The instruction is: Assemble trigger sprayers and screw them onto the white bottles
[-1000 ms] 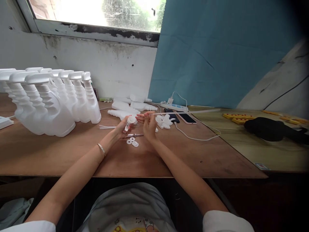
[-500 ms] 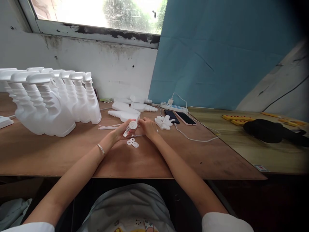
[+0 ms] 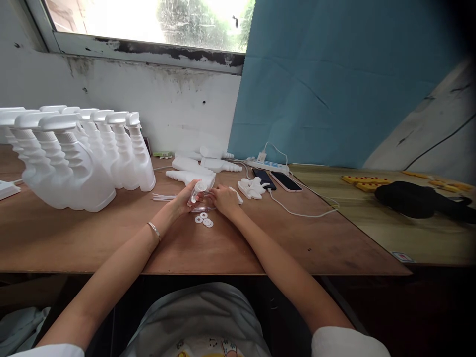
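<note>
My left hand (image 3: 185, 199) is closed around a white spray trigger head (image 3: 200, 187), its round end turned up toward me. Right beside it, my right hand (image 3: 225, 199) has its fingers bent in a pinch near the trigger head; a thin pale piece seems to show between the hands, too small to name. Just below them on the brown table lie several white washers (image 3: 204, 219). A small clear, shiny piece (image 3: 201, 209) lies above the washers. Thin white tubes (image 3: 163, 197) rest left of my left hand, and a white part (image 3: 237, 195) lies behind my right hand.
White spray bottles (image 3: 82, 163) with heads on stand in rows at left. Several bottles without heads (image 3: 191, 166) lie behind my hands. More loose trigger heads (image 3: 253, 188), two phones (image 3: 285, 181), a power strip (image 3: 267, 165) and cables are at right. A black bag-like item (image 3: 403, 200) lies farther right.
My left hand has tilted the trigger head and shifted it slightly left and up. My right hand has drawn slightly left, and more of the white part behind it shows.
</note>
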`<state>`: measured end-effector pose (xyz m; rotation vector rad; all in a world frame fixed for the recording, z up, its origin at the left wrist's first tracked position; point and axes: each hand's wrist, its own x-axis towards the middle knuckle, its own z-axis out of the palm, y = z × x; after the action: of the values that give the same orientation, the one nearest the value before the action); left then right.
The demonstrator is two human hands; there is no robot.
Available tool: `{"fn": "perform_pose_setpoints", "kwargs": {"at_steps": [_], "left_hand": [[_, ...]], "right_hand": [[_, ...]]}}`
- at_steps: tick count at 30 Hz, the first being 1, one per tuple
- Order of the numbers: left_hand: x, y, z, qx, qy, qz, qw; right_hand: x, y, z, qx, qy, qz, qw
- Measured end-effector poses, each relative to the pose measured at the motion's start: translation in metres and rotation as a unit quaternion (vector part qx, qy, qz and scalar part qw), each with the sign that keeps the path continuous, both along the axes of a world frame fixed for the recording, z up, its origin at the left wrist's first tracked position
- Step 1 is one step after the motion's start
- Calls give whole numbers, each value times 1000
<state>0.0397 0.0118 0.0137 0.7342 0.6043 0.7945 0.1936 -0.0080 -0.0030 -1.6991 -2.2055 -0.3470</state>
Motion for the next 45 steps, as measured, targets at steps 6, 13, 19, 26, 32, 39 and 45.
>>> {"fn": "perform_pose_setpoints", "kwargs": {"at_steps": [6,13,19,26,32,39,45], "left_hand": [[-5,2,6,-15,-38,4,999],[-11,2,12,-36,-53,31,997],[-22,6,17,-30,-59,1,998],[-26,11,16,-16,-42,-6,999],[-23,10,14,-19,-24,2,1000],[-22,10,12,-27,0,6,1000],[-21,14,6,-16,-1,0,1000]], "right_hand": [[-8,-7,4,11,31,93,995],[-16,-11,1,-61,-36,234,970],[-10,-7,5,77,-26,163,983],[2,-3,12,292,364,157,870],[-14,-18,17,282,483,290,777],[-23,-23,7,288,364,356,811],[-20,-16,0,269,299,336,852]]}}
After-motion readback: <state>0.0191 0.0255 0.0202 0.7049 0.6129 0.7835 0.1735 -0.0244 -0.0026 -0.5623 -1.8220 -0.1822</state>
